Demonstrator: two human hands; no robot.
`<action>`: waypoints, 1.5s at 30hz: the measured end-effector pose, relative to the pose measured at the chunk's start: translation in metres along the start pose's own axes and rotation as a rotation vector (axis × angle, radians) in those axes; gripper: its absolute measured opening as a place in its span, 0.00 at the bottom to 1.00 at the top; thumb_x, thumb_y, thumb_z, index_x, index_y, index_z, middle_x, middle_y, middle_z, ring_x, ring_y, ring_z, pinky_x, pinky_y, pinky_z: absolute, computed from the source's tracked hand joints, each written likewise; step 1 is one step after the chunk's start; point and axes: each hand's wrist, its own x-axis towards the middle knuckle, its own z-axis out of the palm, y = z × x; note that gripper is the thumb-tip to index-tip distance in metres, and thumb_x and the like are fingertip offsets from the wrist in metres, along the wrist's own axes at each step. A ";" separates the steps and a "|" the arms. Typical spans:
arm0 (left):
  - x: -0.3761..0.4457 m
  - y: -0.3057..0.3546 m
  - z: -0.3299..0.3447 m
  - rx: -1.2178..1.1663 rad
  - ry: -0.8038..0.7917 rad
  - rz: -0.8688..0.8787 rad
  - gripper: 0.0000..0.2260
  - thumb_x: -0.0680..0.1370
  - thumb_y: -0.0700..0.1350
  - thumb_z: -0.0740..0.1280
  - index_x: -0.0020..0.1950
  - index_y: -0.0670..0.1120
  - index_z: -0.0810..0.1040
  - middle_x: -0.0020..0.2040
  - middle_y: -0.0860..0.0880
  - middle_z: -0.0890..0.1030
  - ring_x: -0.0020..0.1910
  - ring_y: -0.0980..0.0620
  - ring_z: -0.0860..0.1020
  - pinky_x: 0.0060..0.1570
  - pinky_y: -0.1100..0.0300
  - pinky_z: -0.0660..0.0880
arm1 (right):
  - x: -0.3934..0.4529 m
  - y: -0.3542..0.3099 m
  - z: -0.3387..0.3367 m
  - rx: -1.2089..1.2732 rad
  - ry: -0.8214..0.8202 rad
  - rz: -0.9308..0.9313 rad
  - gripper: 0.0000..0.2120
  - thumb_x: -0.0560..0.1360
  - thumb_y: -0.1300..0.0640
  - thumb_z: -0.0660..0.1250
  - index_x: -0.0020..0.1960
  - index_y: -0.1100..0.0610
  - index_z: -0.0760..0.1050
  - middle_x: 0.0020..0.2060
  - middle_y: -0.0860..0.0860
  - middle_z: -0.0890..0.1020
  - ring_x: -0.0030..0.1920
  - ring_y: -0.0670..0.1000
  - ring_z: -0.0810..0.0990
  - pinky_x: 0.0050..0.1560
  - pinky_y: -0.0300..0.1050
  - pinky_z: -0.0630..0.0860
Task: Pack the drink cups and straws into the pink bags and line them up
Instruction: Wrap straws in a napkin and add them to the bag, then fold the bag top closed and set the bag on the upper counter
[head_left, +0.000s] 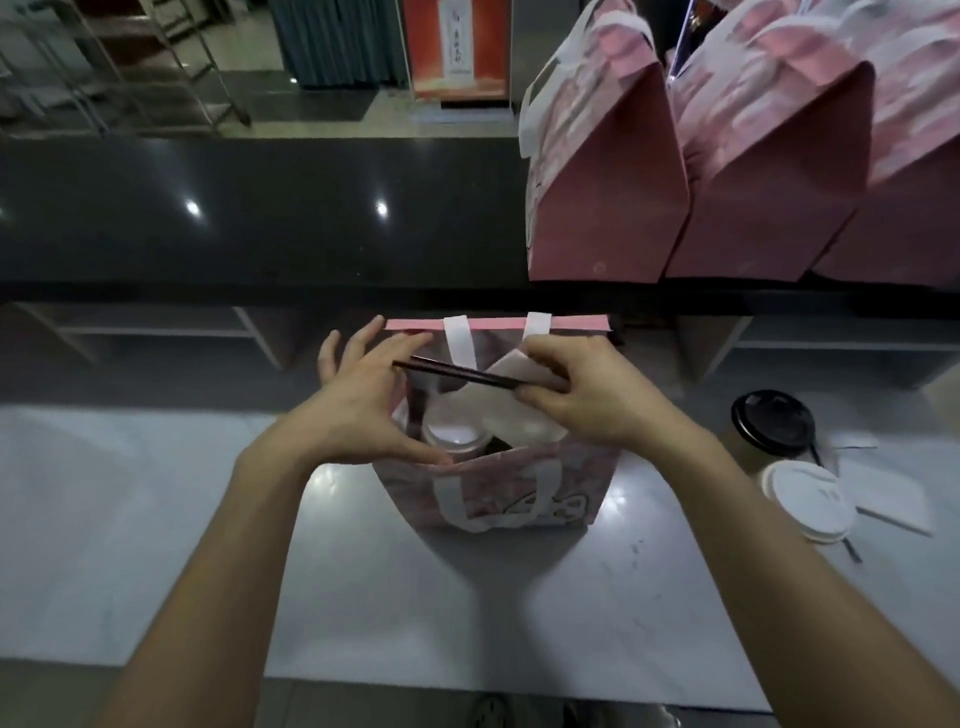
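Observation:
An open pink bag (524, 499) with white handles stands on the grey counter in front of me. Inside it I see a cup with a clear lid (453, 434) and a white napkin or lid beside it. My left hand (358, 400) spreads the bag's left rim, thumb on the near edge. My right hand (587, 392) pinches a black straw (457, 375) together with a white paper piece (519, 366) over the bag's mouth. The straw lies nearly level, pointing left.
Three closed pink bags (608, 171) stand in a row on the raised dark ledge (260, 218) at the back right. At the right of the counter (156, 519) stand a black-lidded cup (774, 421), a white-lidded cup (808, 501), straws and white napkins (883, 499).

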 end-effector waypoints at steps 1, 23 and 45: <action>0.001 -0.002 0.002 -0.028 -0.012 0.006 0.64 0.57 0.78 0.78 0.87 0.62 0.53 0.88 0.55 0.55 0.85 0.60 0.32 0.82 0.41 0.27 | 0.001 -0.002 0.001 -0.105 -0.052 0.027 0.09 0.80 0.53 0.74 0.50 0.41 0.76 0.43 0.43 0.82 0.42 0.46 0.81 0.40 0.49 0.77; -0.017 -0.054 0.021 -0.731 0.132 0.100 0.54 0.55 0.70 0.87 0.77 0.66 0.67 0.78 0.67 0.69 0.77 0.55 0.72 0.75 0.50 0.73 | -0.076 0.049 -0.013 0.444 0.261 0.089 0.38 0.62 0.37 0.86 0.68 0.42 0.74 0.74 0.39 0.75 0.72 0.52 0.78 0.73 0.55 0.76; 0.031 -0.024 0.001 0.160 0.215 0.348 0.32 0.64 0.59 0.87 0.62 0.61 0.73 0.87 0.61 0.43 0.86 0.57 0.35 0.81 0.47 0.44 | -0.025 0.104 -0.007 0.302 -0.047 0.195 0.66 0.66 0.53 0.88 0.80 0.22 0.43 0.82 0.45 0.61 0.80 0.50 0.65 0.60 0.31 0.75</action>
